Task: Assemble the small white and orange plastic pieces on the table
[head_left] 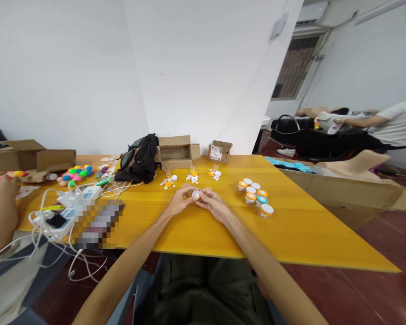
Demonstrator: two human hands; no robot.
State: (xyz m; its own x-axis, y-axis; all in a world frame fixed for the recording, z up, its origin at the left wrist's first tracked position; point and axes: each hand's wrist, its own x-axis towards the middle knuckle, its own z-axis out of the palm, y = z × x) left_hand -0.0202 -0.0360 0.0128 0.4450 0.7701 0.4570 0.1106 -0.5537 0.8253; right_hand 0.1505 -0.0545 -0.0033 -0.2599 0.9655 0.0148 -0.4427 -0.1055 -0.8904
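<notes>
Above the middle of the table, my left hand (pixel 183 200) and my right hand (pixel 214 204) meet around a small round white lid (pixel 196 194). The lid's hollow side faces me, and a little orange shows at its rim. Fingers of both hands are closed on its edges. Beyond my hands lie small piles of white and orange pieces (pixel 169 183), with clear cups (pixel 192 168) behind them. To the right of my right hand stand several clear jars with white, orange and teal lids (pixel 261 199).
Two cardboard boxes (pixel 176 153) (pixel 219 152) and a black backpack (pixel 140 158) stand along the wall. On the left are power strips (pixel 71 212) with tangled white cables, colourful balls (pixel 76 174) and another person's arm (pixel 2 212). A person in white (pixel 399 122) is at far right.
</notes>
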